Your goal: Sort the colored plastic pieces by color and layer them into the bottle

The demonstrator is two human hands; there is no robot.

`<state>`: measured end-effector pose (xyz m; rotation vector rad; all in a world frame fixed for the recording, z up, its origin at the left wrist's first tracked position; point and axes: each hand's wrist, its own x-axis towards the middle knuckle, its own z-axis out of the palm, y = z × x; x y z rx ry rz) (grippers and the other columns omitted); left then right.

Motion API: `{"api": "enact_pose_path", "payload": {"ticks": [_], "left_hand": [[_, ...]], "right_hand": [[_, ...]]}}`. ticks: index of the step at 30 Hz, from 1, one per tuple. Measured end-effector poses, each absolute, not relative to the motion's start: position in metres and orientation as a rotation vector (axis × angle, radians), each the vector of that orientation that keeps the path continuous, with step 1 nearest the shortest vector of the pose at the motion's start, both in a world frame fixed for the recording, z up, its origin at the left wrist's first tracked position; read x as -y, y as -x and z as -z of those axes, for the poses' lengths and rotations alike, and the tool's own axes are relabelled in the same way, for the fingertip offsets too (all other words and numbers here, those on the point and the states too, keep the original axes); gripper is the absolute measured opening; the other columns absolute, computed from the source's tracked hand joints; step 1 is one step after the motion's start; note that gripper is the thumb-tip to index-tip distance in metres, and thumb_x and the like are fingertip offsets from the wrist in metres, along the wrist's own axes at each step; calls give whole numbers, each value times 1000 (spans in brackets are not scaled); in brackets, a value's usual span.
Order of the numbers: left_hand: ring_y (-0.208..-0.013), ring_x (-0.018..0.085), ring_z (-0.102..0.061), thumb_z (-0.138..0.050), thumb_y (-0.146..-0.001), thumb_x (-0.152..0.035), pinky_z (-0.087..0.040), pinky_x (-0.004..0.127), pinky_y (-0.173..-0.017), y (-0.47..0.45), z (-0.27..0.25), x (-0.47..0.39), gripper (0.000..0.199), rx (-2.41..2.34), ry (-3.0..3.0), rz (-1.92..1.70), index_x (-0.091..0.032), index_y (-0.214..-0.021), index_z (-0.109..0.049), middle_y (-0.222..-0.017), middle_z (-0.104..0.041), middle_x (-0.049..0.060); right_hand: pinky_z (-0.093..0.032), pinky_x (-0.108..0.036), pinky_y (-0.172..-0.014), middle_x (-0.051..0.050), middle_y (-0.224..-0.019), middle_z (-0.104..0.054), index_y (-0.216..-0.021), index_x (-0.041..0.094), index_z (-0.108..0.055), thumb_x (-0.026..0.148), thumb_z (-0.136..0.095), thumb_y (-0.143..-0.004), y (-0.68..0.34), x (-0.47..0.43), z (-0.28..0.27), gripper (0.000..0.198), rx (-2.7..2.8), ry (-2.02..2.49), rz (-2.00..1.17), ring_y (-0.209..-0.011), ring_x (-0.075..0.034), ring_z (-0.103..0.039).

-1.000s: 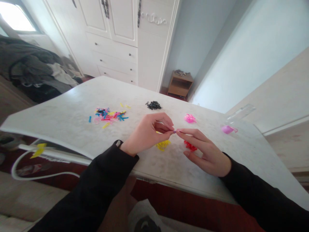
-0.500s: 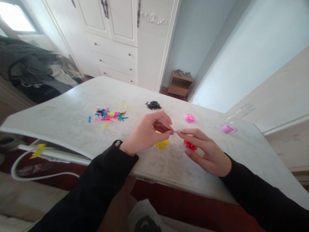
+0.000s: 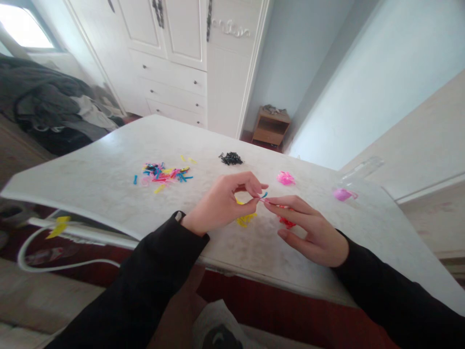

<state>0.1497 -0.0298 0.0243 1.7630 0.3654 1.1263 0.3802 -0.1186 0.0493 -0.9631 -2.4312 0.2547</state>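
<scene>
Over the front of the table, my left hand (image 3: pixel 225 201) and my right hand (image 3: pixel 308 225) meet fingertip to fingertip. Between them is a small blue rubber band (image 3: pixel 265 195), pinched low by both hands, with a pinkish bit showing at its base. Below my left fingers lies a pile of yellow rubber bands (image 3: pixel 245 219), partly covered. Red rubber bands (image 3: pixel 286 222) are mostly hidden behind my right hand's fingers. Farther back are a black pile (image 3: pixel 231 158) and a bright pink pile (image 3: pixel 286 178).
A mixed heap of coloured bands (image 3: pixel 165 173) lies on the left of the white table (image 3: pixel 203 140). To the right sit a lilac-pink item (image 3: pixel 343 194) and a clear plastic container (image 3: pixel 359 172). A white wardrobe (image 3: pixel 174 92) and a small wooden cabinet (image 3: pixel 271 127) stand beyond.
The blue band now sticks up between the fingertips, where only a thin bit showed before. My left index finger has lifted and straightened slightly; my right fingertips have shifted a little left.
</scene>
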Motion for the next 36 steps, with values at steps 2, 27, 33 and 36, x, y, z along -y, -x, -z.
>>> {"api": "enact_pose_path", "payload": {"ticks": [2,27,33,36], "left_hand": [[-107,20,-75,-66,-83,-3,-60,33,-100,-149,-25,31,16,-322,-1749,-1106,-18,-82,-61,-84,-65,0],[-71,18,-76,-78,-77,-17,-56,26,-64,-140,-23,11,13,-1117,-1614,-1386,-18,-73,-66,-73,-75,2],[-63,16,-70,-78,-78,-24,-52,27,-60,-137,-20,7,14,-1230,-1715,-1404,-19,-71,-67,-73,-75,1],[-66,16,-70,-75,-78,-21,-54,27,-63,-137,-18,6,12,-1213,-1717,-1386,-18,-71,-66,-73,-75,2]], "right_hand": [[-53,-39,-110,-13,-146,-59,-159,28,-44,19,-60,-99,-380,118,-49,62,2440,960,-277,-132,-24,-60],[-61,-46,-88,-10,-123,-76,-120,24,-76,33,-62,-93,-454,55,-30,32,1889,1475,-83,-116,-30,-68],[-62,-47,-88,-9,-120,-78,-112,25,-77,37,-62,-91,-458,48,-21,29,1901,1545,-137,-115,-30,-67],[-62,-48,-87,-9,-118,-78,-108,25,-78,36,-62,-91,-456,50,-20,26,1906,1554,-114,-116,-30,-66]]}}
